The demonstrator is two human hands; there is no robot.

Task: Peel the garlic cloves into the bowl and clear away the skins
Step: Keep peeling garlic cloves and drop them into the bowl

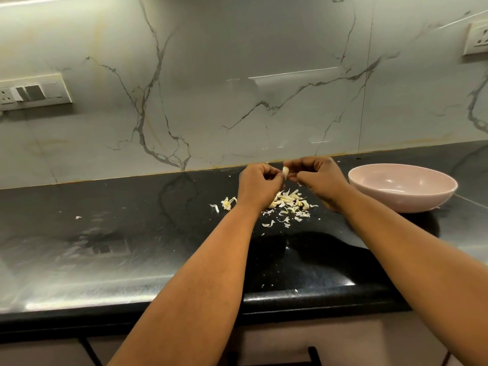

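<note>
Head view showed my left hand (257, 184) and right hand (320, 180) both pinching one garlic clove (285, 171) above the skins (289, 204) on the table (132, 247), beside the pink bowl (402, 187).

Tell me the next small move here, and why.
Probably strip the last skin off the garlic clove, which the left hand and right hand pinch between them over the pile of skins, then drop it into the pink bowl at right.
</note>
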